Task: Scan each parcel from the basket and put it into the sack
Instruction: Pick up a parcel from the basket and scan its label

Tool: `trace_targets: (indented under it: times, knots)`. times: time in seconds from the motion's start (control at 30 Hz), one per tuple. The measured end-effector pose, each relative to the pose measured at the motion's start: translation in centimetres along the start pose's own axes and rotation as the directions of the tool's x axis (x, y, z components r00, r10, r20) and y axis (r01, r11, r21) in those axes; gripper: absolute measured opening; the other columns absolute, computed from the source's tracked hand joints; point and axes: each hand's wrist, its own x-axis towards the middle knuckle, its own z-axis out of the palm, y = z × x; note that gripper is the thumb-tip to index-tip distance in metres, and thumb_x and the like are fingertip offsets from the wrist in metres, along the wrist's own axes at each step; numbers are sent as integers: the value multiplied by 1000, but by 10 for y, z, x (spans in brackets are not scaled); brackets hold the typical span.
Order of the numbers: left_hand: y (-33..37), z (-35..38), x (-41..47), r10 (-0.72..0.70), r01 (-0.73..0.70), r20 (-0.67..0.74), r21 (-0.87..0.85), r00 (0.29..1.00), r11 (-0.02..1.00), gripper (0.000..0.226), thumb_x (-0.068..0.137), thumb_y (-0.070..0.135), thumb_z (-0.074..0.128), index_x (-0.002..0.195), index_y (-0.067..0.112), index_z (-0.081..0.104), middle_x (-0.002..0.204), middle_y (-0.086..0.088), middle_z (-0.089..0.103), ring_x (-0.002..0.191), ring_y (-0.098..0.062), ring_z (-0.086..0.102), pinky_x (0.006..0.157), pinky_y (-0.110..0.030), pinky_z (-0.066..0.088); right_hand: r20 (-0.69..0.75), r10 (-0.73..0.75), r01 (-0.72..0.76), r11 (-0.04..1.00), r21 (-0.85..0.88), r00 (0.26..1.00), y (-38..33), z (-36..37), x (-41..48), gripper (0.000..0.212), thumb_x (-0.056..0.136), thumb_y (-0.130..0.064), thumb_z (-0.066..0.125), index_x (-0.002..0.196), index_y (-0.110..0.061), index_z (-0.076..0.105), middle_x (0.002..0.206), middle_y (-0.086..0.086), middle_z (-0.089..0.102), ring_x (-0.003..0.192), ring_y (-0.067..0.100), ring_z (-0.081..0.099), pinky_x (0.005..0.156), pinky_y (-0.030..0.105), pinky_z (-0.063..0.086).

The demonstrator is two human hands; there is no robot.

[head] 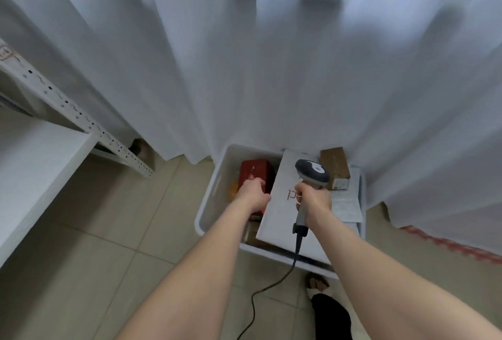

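A white plastic basket stands on the tiled floor against the curtain, holding several parcels. Inside lie a red box, a large white flat box leaning across the middle, a brown cardboard box at the back right and a paper-labelled packet. My left hand reaches into the basket's left side with its fingers curled on the near end of the red box. My right hand grips the handle of a grey barcode scanner, held above the white box. The sack is out of view.
A white curtain hangs behind the basket. A white metal shelf rack stands on the left. The scanner's black cable trails down over the floor tiles. My foot in a sandal is just below the basket.
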Motion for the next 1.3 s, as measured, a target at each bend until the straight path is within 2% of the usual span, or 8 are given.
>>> trace_targets:
  times: [0.23, 0.3, 0.47, 0.63, 0.73, 0.87, 1.13, 1.3]
  knots:
    - [74, 73, 109, -72, 98, 121, -233, 990, 967, 52, 95, 13, 47, 145, 8, 33, 148, -12, 38, 134, -26, 39, 107, -30, 34, -81, 53, -64, 989, -133, 995, -37, -48, 141, 20, 83, -10, 68, 97, -8, 54, 97, 14, 63, 91, 29, 61, 93, 49, 52]
    - [95, 96, 134, -86, 132, 162, -301, 983, 945, 55, 96, 12, 44, 148, 7, 26, 151, -13, 32, 136, -28, 36, 109, -32, 34, -112, 55, -74, 982, -171, 992, -46, -61, 177, 12, 84, -8, 65, 86, -9, 53, 96, 13, 61, 90, 27, 57, 93, 44, 50]
    - [132, 141, 184, -146, 236, 231, -431, 962, 871, 59, 100, 16, 40, 152, 11, 12, 156, -13, 22, 140, -30, 29, 113, -38, 30, -89, 58, -73, 982, -177, 994, -48, -76, 238, 19, 84, -3, 65, 100, -8, 56, 96, 8, 57, 93, 23, 53, 83, 34, 44]
    - [147, 161, 193, -178, 317, 303, -510, 936, 800, 45, 101, 22, 40, 143, 5, 35, 143, -15, 42, 122, -27, 46, 97, -30, 37, 10, 144, -140, 972, -189, 989, -37, -83, 259, 13, 83, -4, 65, 79, -12, 55, 89, 9, 58, 92, 26, 55, 91, 40, 47]
    - [139, 144, 180, -249, 364, 271, -586, 930, 724, 44, 98, 26, 47, 138, 8, 42, 137, -13, 49, 119, -28, 49, 88, -31, 41, 73, 186, -168, 966, -195, 980, -37, -76, 248, 11, 82, -9, 67, 88, -12, 57, 95, 13, 64, 97, 30, 62, 92, 44, 51]
    - [114, 99, 155, -344, 353, 161, -702, 925, 618, 45, 95, 37, 54, 132, 13, 45, 130, -7, 52, 110, -21, 49, 82, -33, 42, 195, 212, -180, 969, -172, 958, -55, -55, 213, 20, 87, -7, 62, 106, -4, 57, 86, 13, 66, 74, 25, 64, 66, 35, 53]
    - [69, -10, 69, -465, 225, 8, -883, 885, 412, 51, 91, 51, 54, 127, 16, 50, 116, -8, 64, 100, -26, 61, 89, -44, 52, 391, 150, -110, 986, -123, 908, -91, 16, 95, 9, 82, -3, 62, 91, -5, 59, 77, 11, 65, 70, 27, 65, 83, 51, 56]
    - [36, -73, 2, -523, 110, -67, -948, 850, 300, 51, 81, 52, 67, 113, 19, 45, 109, -9, 62, 91, -23, 62, 87, -47, 53, 493, 101, -63, 994, -92, 864, -103, 56, 6, 13, 83, -5, 63, 96, -5, 61, 87, 14, 68, 75, 28, 67, 68, 38, 57]
